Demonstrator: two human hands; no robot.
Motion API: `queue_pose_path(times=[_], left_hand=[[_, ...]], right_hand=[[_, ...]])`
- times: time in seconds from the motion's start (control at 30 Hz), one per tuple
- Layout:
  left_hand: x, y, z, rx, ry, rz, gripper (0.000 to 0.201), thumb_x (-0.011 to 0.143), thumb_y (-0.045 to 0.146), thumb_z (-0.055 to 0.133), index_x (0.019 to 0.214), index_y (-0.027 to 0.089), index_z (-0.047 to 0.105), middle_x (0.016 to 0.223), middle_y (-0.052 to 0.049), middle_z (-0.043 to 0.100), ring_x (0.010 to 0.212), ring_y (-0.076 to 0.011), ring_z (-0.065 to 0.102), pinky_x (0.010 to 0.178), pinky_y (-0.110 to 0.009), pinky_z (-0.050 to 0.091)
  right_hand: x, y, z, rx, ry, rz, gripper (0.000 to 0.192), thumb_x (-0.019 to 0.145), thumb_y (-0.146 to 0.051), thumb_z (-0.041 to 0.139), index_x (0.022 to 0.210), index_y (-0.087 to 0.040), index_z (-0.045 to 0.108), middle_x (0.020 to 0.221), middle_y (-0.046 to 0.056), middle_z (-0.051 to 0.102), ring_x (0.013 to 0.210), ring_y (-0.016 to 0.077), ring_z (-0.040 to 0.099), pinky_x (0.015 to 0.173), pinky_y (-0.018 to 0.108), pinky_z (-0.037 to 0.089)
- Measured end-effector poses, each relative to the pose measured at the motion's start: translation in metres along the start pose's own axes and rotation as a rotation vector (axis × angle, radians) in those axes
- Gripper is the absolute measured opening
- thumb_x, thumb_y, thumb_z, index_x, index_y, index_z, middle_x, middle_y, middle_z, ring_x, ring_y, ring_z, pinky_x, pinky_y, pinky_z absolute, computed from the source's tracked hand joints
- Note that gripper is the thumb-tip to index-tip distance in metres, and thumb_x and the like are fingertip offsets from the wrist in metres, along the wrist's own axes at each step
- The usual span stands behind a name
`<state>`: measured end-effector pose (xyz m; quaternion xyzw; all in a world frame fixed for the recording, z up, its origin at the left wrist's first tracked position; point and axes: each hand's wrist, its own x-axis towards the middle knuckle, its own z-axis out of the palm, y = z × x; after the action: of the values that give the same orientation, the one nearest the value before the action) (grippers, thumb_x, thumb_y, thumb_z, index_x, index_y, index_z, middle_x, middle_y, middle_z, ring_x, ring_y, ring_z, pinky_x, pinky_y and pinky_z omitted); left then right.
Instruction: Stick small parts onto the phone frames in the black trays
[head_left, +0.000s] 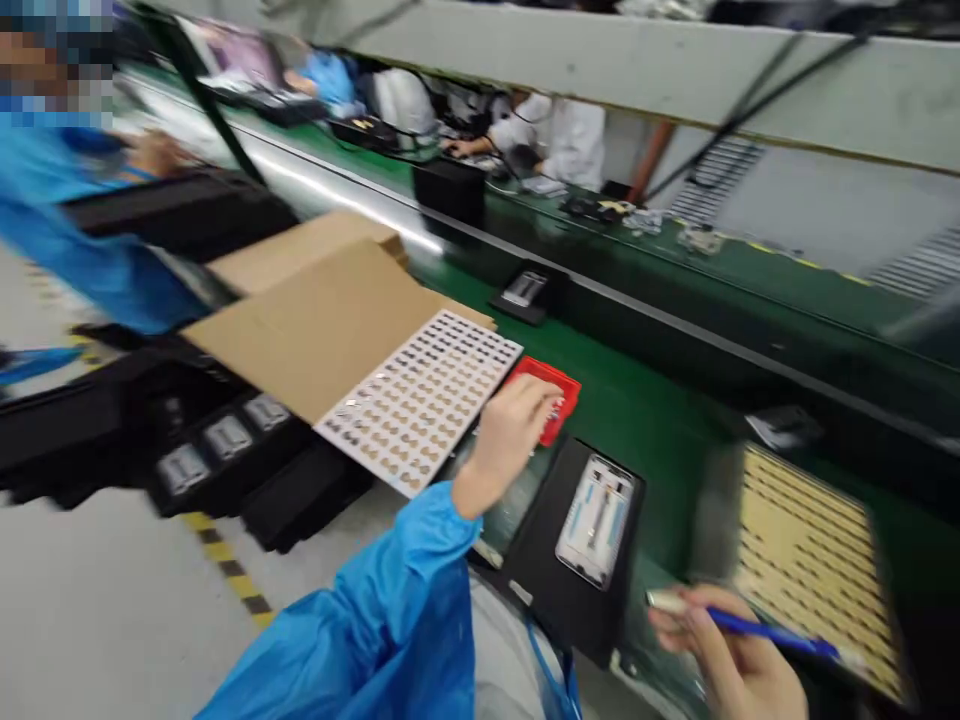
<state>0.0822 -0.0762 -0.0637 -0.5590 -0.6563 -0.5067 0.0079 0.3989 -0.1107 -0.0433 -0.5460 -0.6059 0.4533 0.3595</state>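
Note:
My left hand (506, 435), in a blue sleeve, reaches over the small red tray (559, 385) with its fingers bent down into it; whether it holds anything there is hidden. Just left of it lies a white sheet of several small parts (424, 400). My right hand (731, 655) at the bottom right grips a blue-handled tool (757, 630) with a pale tip. Between my hands a black holder carries a silver device (596, 517).
A green conveyor belt (675, 400) runs diagonally with another black holder (525, 292) on it. Cardboard (315, 320) lies left, black trays with devices (225, 440) below it. A yellow gridded sheet (814, 555) sits right. A person in blue stands left; others work beyond the belt.

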Motion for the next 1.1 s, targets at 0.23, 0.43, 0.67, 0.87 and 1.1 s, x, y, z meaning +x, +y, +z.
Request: queue_pose_path(times=[0.23,0.43,0.67,0.87,1.1], left_hand=[[-0.001,-0.031,0.036,0.307,-0.288,-0.051,0.036,0.096,0.003,0.044,0.104,0.017,0.076,0.110,-0.019,0.076,0.115,-0.0377,0.066,0.099,-0.051,0.056],[-0.013,-0.057,0.027,0.313,-0.251,-0.013,0.028,0.105,0.017,0.047,0.110,0.022,0.074,0.103,-0.012,0.074,0.102,-0.0326,0.067,0.092,-0.044,0.056],[-0.015,-0.041,0.025,0.106,-0.010,0.008,0.029,0.105,0.014,0.048,0.111,0.019,0.076,0.114,-0.012,0.072,0.105,-0.0269,0.071,0.093,-0.040,0.057],[-0.041,-0.001,0.011,-0.102,0.000,0.173,0.032,0.100,0.001,0.053,0.102,0.021,0.077,0.097,-0.003,0.074,0.094,-0.0185,0.073,0.088,-0.031,0.057],[-0.062,0.004,0.007,-0.165,-0.060,0.147,0.038,0.098,-0.003,0.047,0.085,0.020,0.074,0.083,-0.001,0.074,0.081,-0.0163,0.069,0.077,-0.029,0.054]], right_hand=[[0.044,-0.009,0.021,0.384,0.034,0.190,0.058,0.058,-0.062,0.105,0.087,-0.024,0.071,0.088,0.004,0.084,0.083,0.0243,0.085,0.074,0.028,0.071],[0.068,0.011,0.030,0.295,-0.057,0.174,0.055,0.065,-0.059,0.101,0.093,-0.024,0.070,0.092,0.006,0.084,0.092,0.0261,0.085,0.085,0.036,0.071],[0.096,0.019,0.043,-0.132,-0.041,-0.166,0.038,0.095,-0.061,0.073,0.098,-0.024,0.069,0.105,0.010,0.082,0.098,0.0263,0.081,0.079,0.036,0.069],[0.118,0.022,0.047,-0.464,-0.129,-0.314,0.027,0.106,-0.048,0.058,0.096,-0.026,0.070,0.101,0.009,0.083,0.089,0.0271,0.082,0.081,0.037,0.069],[0.127,0.021,0.048,-0.788,-0.185,-0.333,0.015,0.109,-0.033,0.061,0.107,-0.024,0.072,0.103,0.008,0.084,0.088,0.0260,0.083,0.079,0.033,0.065]])
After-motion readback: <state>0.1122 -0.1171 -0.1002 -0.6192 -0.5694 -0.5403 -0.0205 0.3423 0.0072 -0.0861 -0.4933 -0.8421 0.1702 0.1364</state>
